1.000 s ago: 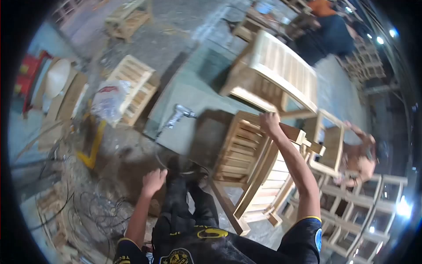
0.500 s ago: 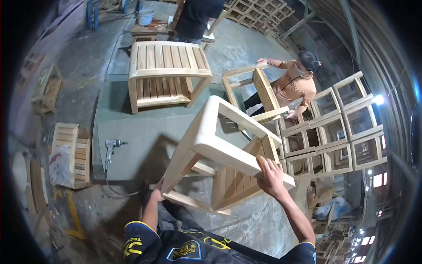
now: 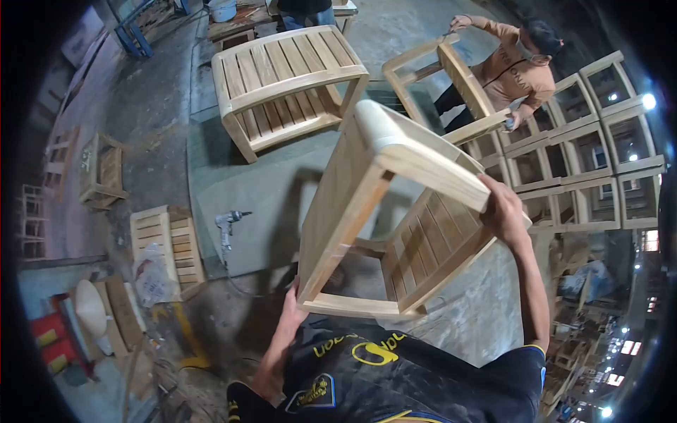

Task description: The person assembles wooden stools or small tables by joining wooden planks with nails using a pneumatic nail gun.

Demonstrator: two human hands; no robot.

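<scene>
Setting: workshop with a concrete floor (image 3: 155,120), a drill (image 3: 226,224) lying on it.
Frame: bare-wood armchair frame (image 3: 338,204) raised and tilted before the chest.
Left hand (image 3: 290,304): fingers curled under the bottom rail.
Right hand (image 3: 504,211): fingers clamped over the upper arm.
Progress: frame looks fully joined and slatted; not yet set down.

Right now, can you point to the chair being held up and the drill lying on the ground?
chair (image 3: 416,151), head view, on its pale top rail.
drill (image 3: 226,224), head view, on its grey body.
</scene>
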